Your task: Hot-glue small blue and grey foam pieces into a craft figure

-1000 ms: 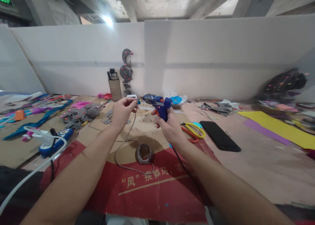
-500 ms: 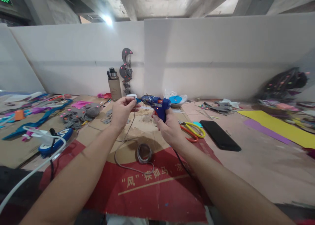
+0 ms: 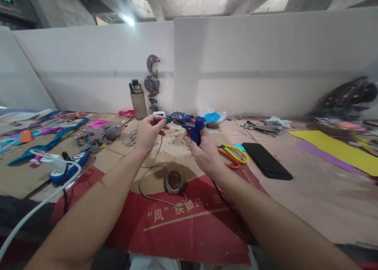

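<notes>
My right hand (image 3: 203, 151) is wrapped round the handle of a blue hot glue gun (image 3: 194, 131), whose nozzle points left. Pinched in the fingertips of my left hand (image 3: 150, 132) is a small blue piece (image 3: 168, 120), close to the nozzle; whether they touch I cannot tell. A thin grey cord (image 3: 159, 148) hangs from the same fingers. It runs down to a loose coil (image 3: 175, 182) of that cord lying on the red and brown cardboard (image 3: 189, 238). The upper end of the cord is hidden by my left fingers.
Right of my right hand lie scissors with red and yellow handles (image 3: 236, 155) and a black phone (image 3: 265, 161). A bottle (image 3: 138, 102) stands by the white partition (image 3: 236, 53). At left are a blue power strip (image 3: 69, 168), a white cable (image 3: 38, 207) and grey pieces with pink dots (image 3: 99, 136).
The glue gun's nozzle came left to the blue piece, then drew back slightly. The blue piece turned more into sight and is now partly covered by my left fingers. The view tilted slightly.
</notes>
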Available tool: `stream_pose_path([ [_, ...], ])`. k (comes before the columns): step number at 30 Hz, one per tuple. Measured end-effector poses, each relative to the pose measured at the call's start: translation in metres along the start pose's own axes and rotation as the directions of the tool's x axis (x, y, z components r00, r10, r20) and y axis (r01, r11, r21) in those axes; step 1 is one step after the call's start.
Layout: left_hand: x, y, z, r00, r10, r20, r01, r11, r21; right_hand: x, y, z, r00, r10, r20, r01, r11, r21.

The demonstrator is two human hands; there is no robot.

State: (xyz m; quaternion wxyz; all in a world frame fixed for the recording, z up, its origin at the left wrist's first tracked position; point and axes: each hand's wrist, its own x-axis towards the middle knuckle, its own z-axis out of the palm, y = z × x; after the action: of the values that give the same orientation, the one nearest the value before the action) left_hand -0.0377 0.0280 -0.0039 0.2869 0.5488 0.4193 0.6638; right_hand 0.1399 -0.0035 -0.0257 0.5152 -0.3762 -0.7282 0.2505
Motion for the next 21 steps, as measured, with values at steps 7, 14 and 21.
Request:
stream_pose_path([
  [7, -0.008, 0.002, 0.003, 0.996, 0.072, 0.047, -0.081, 0.971, 0.224, 0.004, 0.004, 0.003, 0.992, 0.124, -0.033, -0.113, 0.965, 0.236],
  [14, -0.014, -0.006, 0.006, 0.977, 0.182, 0.109, -0.208, 0.921, 0.330, 0.012, 0.027, 0.010, 0.895, 0.444, 0.046, -0.442, 0.864, 0.242],
  [21, -0.015, -0.003, 0.007, 0.977, 0.180, 0.118, -0.212, 0.903, 0.373, 0.013, 0.048, 0.016, 0.775, 0.597, 0.209, -0.626, 0.769, 0.126],
])
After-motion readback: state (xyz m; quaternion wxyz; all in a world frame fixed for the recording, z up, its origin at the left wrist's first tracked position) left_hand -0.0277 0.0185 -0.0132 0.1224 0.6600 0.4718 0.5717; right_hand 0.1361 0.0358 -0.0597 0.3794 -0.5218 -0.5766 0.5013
